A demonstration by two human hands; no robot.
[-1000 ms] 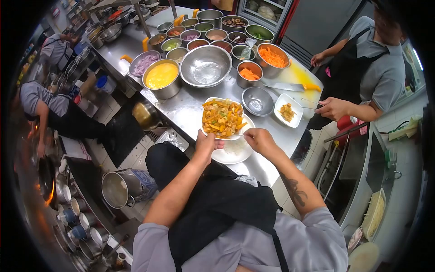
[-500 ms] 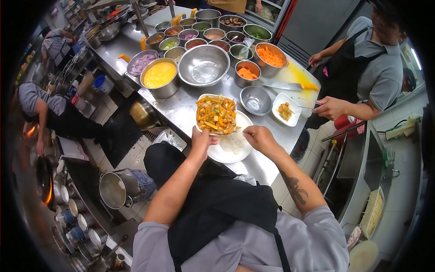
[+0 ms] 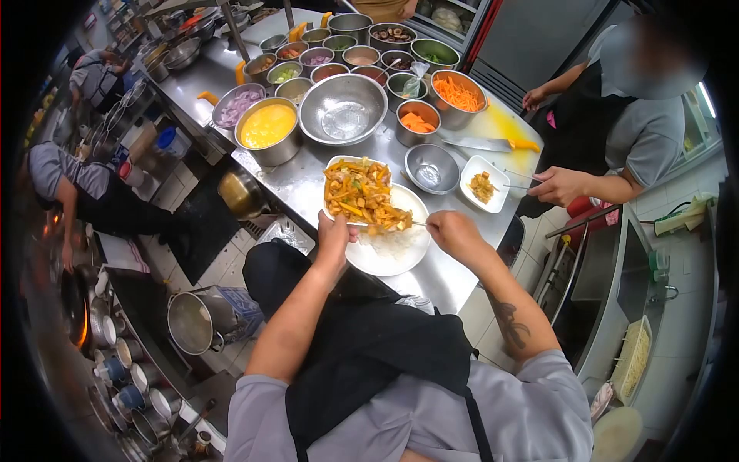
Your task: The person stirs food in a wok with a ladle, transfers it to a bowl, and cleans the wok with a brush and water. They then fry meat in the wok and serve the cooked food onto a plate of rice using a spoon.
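Observation:
My left hand point(image 3: 334, 240) grips a white square bowl point(image 3: 336, 159) of stir-fried food in brown sauce with yellow strips point(image 3: 356, 187). The bowl tilts over a round white plate point(image 3: 413, 260) with white rice point(image 3: 390, 245) on it. Pinched in my right hand point(image 3: 457, 236) is the thin handle of a metal spoon point(image 3: 419, 224); its head is hidden among the food at the bowl's right edge. Food sits at that edge, just above the rice.
A co-worker's hand point(image 3: 556, 185) holds thin metal utensils by a small white dish point(image 3: 476, 171). Beyond stand an empty steel bowl point(image 3: 343, 110), a pot of yellow liquid point(image 3: 267, 127), shredded carrot point(image 3: 457, 94) and several ingredient tins. A knife point(image 3: 481, 144) lies on the right.
The bowl has moved slightly left and tips more to the right. Food has shifted to its right edge over the rice. My right hand has moved a little right.

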